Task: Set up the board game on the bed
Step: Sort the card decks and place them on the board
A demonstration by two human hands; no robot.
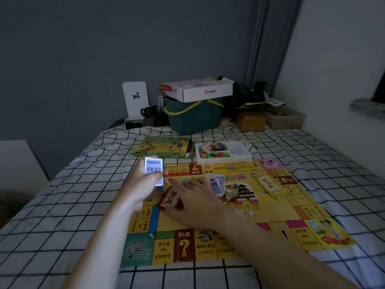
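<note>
A yellow game board (229, 224) lies flat on the checked bed. My left hand (143, 180) holds a small stack of blue-and-white cards (153, 170) upright above the board's far left edge. My right hand (191, 203) rests palm down on the board, fingers spread, its fingertips touching a fan of blue cards (216, 182). A red card stack (169, 200) lies under its thumb side. A yellow card stack (271, 186) sits on the board's right part. Two white dice (251, 213) lie near the middle.
The green game box (164, 149) and a white tray of coloured pieces (223, 153) lie beyond the board. Further back stand a green basket (193, 115) topped by a white carton (200, 90), a wooden box (250, 120) and clutter against the wall.
</note>
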